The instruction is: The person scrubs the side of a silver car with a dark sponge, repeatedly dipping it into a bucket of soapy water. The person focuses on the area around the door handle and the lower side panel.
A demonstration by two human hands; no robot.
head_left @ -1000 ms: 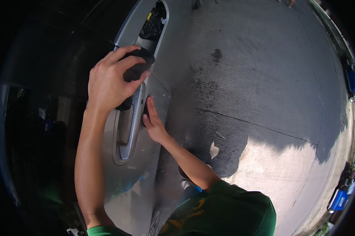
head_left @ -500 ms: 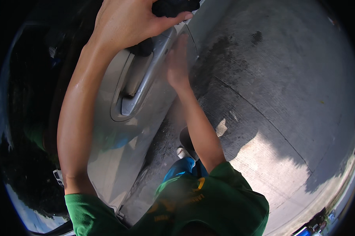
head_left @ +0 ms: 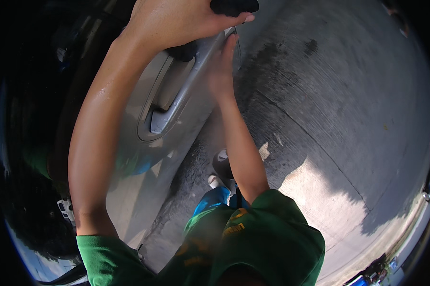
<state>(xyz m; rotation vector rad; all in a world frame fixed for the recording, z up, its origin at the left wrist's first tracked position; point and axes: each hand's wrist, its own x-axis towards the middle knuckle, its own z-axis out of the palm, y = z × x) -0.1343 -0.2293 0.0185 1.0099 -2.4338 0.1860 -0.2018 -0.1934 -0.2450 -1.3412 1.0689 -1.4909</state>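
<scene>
A silver door handle point(head_left: 179, 102) sits over a recessed cup in a light-coloured car door point(head_left: 143, 190). My left hand point(head_left: 188, 21) reaches over the handle's far end, closed on a dark, cloth-like wad point(head_left: 235, 5). More of the black material point(head_left: 182, 51) shows under the palm at the handle cup. The left thumb stretches to the right along the wad; the other fingers are out of sight. My right hand point(head_left: 222, 71) is held flat beside the handle's outer side, fingers stretched away from me and hazy. It shows nothing in its grasp; contact with the door is unclear.
Dark window glass point(head_left: 38, 138) fills the left side. Concrete ground point(head_left: 329, 109) with damp dark patches lies to the right, partly sunlit. My shoes point(head_left: 215, 181) stand close to the door's lower edge. Blue objects point(head_left: 360, 282) lie at the lower right rim.
My left hand and the black wad have shifted slightly right in the picture. The right hand has moved a little farther along the door, and the view has shifted slightly.
</scene>
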